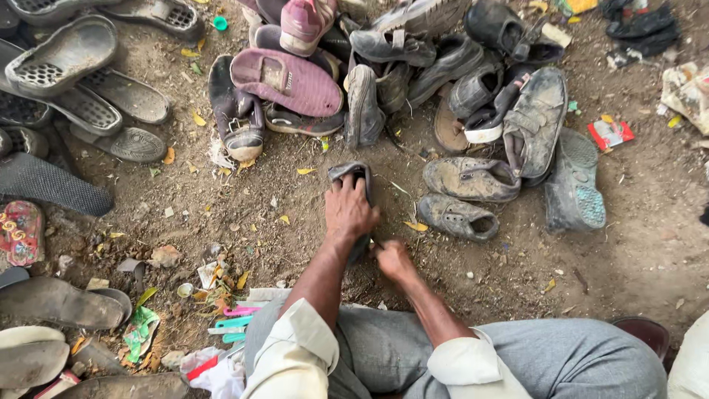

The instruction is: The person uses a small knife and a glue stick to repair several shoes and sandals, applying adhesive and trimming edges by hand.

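Note:
A dark grey shoe lies on the dirt ground in the middle of the head view. My left hand presses down on top of it, fingers wrapped over its upper. My right hand is at the shoe's near end, fingers curled against its heel; much of the shoe is hidden under my hands. My rolled white sleeves and grey trousers fill the bottom of the view.
A heap of worn shoes and sandals lies beyond my hands. Dark rubber slippers crowd the left edge. Plastic scraps, dry leaves and a red packet litter the dirt. Bare earth lies to the right.

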